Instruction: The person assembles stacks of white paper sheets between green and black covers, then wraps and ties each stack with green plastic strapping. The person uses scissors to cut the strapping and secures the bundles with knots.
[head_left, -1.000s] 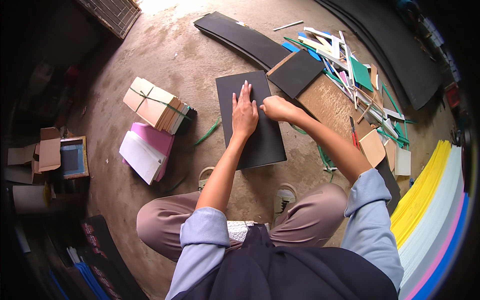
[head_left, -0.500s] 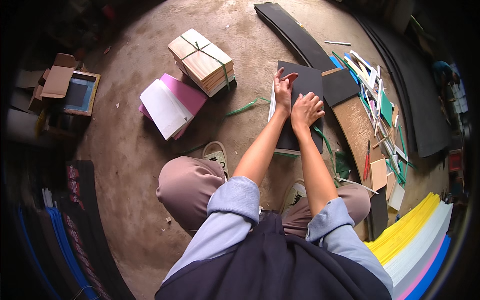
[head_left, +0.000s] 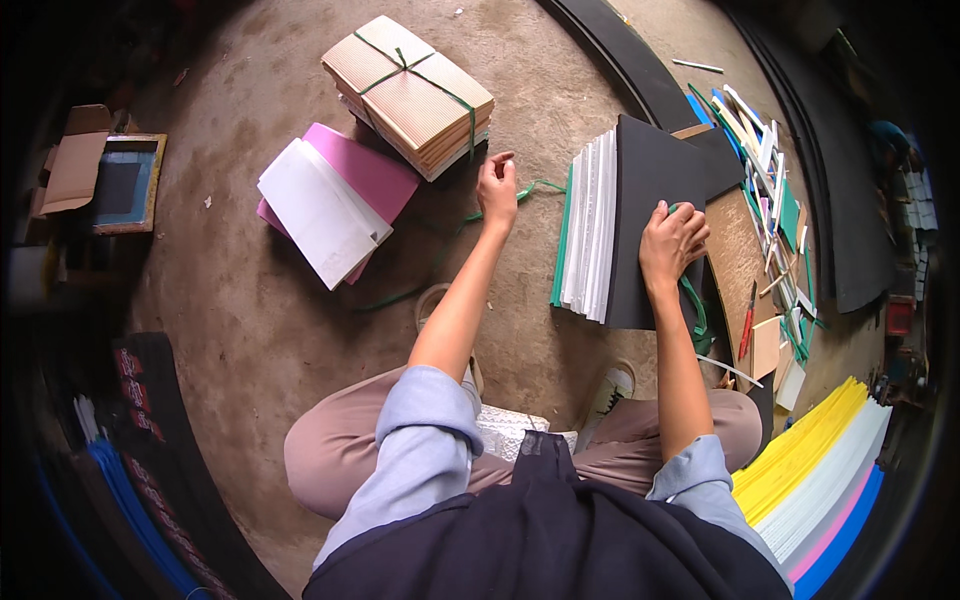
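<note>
A stack of sheets stands on the floor before me: black sheet on top, white layers below, a green layer at the outer edge. My right hand rests on the black sheet, fingers curled around a green strap that trails down past the wrist. Left of the stack, my left hand is raised with its fingers drawn together. Another length of green strap runs along the floor beside this hand; whether the fingers grip it I cannot make out.
At the far left stand a tied beige bundle and pink and white sheets. On the right are a brown board, a red-handled cutter, heaped offcuts and long black sheets. Yellow strips lie near right.
My left hand has left the black sheet and moved left, beside the strap. My right hand stays on the sheet. The stack now shows tilted, its white layers exposed on the left.
</note>
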